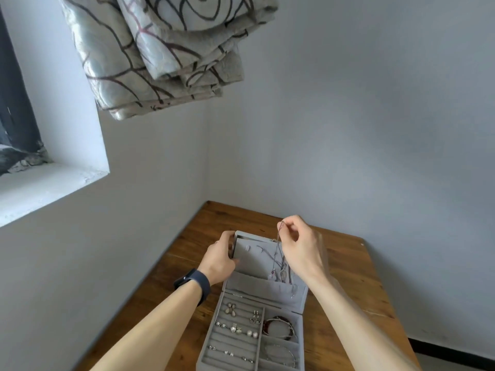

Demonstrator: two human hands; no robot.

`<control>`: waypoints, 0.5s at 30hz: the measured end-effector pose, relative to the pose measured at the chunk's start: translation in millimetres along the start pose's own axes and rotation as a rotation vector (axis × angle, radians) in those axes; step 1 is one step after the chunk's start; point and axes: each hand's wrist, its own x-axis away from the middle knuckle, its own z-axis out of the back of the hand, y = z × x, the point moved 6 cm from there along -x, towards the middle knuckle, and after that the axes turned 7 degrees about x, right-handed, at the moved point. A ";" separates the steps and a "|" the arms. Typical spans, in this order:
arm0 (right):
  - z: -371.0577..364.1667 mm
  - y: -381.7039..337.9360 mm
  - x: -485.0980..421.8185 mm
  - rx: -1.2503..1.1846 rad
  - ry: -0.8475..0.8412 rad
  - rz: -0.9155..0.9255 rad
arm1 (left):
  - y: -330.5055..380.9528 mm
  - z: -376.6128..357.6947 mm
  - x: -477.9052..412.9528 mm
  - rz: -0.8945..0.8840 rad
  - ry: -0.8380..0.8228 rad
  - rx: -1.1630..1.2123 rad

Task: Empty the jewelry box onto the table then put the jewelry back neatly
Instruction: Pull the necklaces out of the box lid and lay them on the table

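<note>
Head view: a grey jewelry box (232, 341) stands open on a wooden surface (348, 279). The left grip (218, 259) clasps the left edge of the box's raised lid (247, 254), while the right grip (302, 250) pinches a thin necklace chain (278, 246) above the lid's pocket. Earrings (232, 310) and bracelets (279, 328) lie in the box's base compartments.
</note>
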 end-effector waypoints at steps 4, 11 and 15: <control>22.5 -23.4 -10.1 -0.071 0.040 0.046 | 8.9 1.1 2.0 0.019 -0.052 -0.073; 63.6 -54.4 -23.7 -0.059 0.105 0.053 | 73.8 26.2 20.1 -0.144 -0.047 -0.010; 87.8 -72.4 -24.2 -0.049 0.120 0.053 | 113.0 34.6 52.2 -0.280 -0.123 0.054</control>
